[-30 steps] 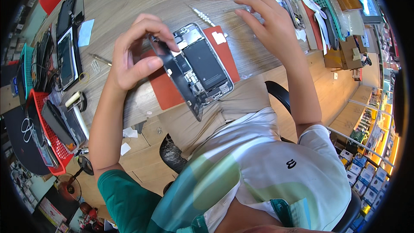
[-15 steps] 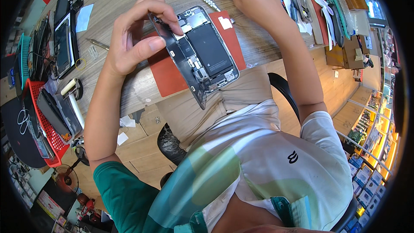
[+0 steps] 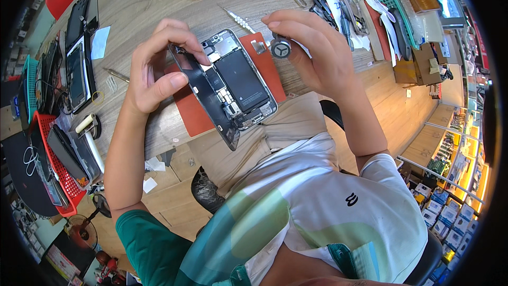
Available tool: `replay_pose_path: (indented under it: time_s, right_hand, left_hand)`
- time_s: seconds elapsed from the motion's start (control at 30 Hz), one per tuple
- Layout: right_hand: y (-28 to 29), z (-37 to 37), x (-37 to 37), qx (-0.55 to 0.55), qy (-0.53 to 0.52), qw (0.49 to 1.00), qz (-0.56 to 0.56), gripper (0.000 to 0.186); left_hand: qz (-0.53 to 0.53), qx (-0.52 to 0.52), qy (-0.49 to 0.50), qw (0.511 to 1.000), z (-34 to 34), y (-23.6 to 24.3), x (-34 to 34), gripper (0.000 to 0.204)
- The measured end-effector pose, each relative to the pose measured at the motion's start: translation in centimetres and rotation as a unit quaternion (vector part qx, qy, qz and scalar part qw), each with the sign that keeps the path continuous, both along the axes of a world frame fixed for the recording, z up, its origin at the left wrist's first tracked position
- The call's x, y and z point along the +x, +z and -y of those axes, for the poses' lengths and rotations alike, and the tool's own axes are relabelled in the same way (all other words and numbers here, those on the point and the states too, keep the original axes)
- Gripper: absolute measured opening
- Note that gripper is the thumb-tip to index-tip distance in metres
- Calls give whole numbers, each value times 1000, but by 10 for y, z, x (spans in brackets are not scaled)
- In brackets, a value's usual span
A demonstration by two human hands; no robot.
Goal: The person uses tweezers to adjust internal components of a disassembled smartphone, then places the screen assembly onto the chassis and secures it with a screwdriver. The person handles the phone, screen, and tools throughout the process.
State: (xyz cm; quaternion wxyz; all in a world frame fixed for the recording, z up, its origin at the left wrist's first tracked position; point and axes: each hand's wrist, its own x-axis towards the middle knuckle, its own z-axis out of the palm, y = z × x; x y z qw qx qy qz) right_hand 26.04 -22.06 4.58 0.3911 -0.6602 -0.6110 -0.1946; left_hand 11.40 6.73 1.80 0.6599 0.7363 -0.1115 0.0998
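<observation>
Two hands work over an opened smartphone (image 3: 241, 82) lying on a red-orange mat (image 3: 193, 116) at the near edge of a wooden workbench (image 3: 143, 0). The left hand (image 3: 156, 69) pinches the lifted screen panel (image 3: 203, 98) between thumb and fingers, holding it on edge along the phone's left side like an open book cover. The right hand (image 3: 317, 55) is closed around a small round grey tool (image 3: 280, 48), fingertips pressed on its rim, just above the mat's far right corner. Inside the shell a large black battery fills the middle, with a metal shield near the top and small boards and connectors down the left side. The main risk, as I judge it, is the panel tipping further back: any ribbon cables joining it to the body, too small to make out here, could strain or tear. The phone also sits near the bench edge, so a nudge could slide it off. A thin screwdriver (image 3: 236, 18) lies beyond.
</observation>
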Motion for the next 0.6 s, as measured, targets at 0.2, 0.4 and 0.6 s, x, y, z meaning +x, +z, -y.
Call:
replay_pose_path:
  time_s: [0.2, 0.4, 0.6]
  right_hand:
    - [1, 14, -11, 2, 14, 991, -134, 38]
    - [-17, 27, -12, 97, 25, 939, -328, 31]
    - [-22, 43, -8, 170, 80, 873, -451, 45]
  left_hand:
    - [7, -6, -10, 1000, 0, -1, 2, 62]
    - [13, 6, -17, 1000, -2, 0, 1, 62]
    - [11, -8, -21, 1000, -1, 0, 1, 62]
